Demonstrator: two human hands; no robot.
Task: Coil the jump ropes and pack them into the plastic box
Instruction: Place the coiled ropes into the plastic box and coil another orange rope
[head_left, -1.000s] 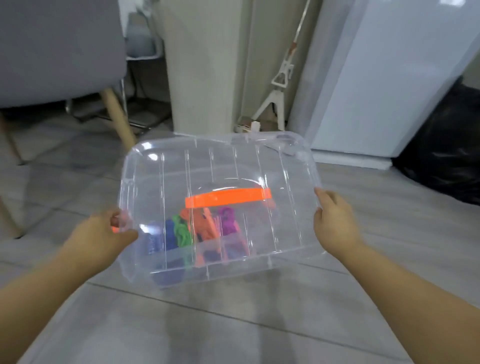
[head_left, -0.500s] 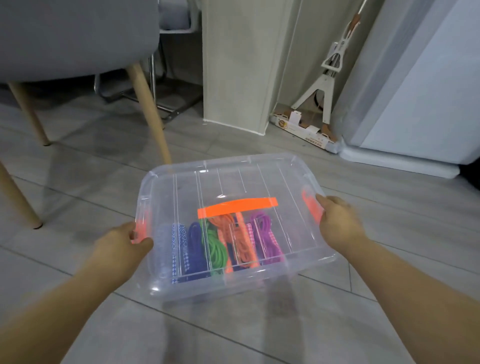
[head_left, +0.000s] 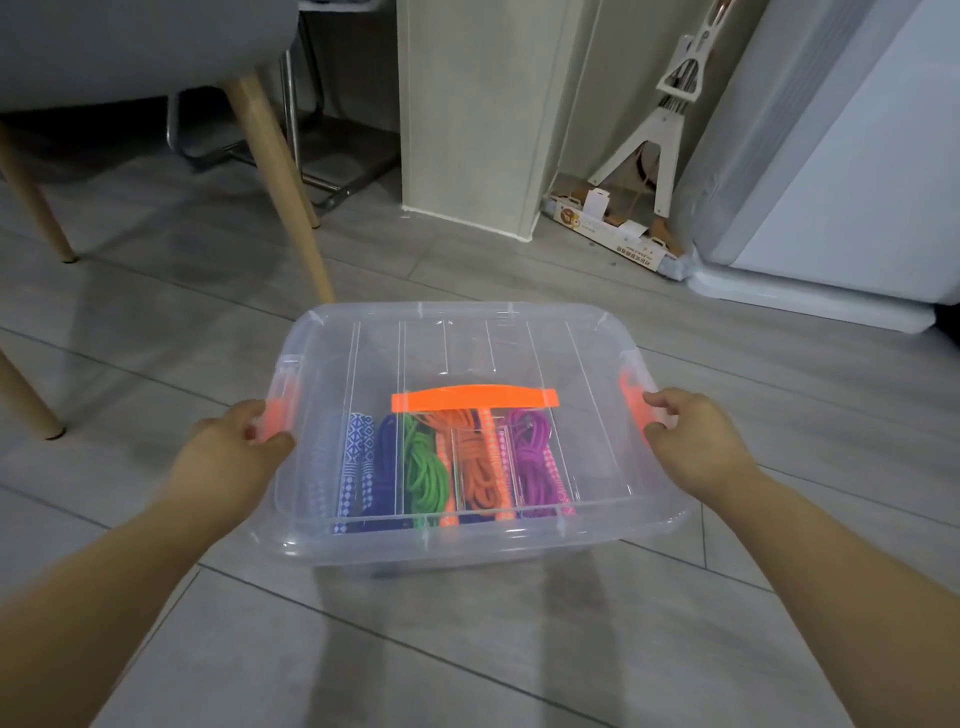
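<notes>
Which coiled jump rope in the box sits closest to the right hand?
The purple jump rope, rightmost in the row, next to the orange jump rope.

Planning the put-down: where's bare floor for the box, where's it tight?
Bare floor nearest the camera, below the box. More to its right, before the white appliance. Tight at the left and beyond: chair legs, the beige column, flattened cardboard against the appliance.

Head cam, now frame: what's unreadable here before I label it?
Head view only.
Most fingers of the left hand and right hand: hidden under the hands themselves and the plastic box rim.
Orange side latches clipped or not: hands partly cover them.
Count of jump ropes: coils overlap, lid ribs blur them.
Box on floor or lifted: underside hidden.
</notes>
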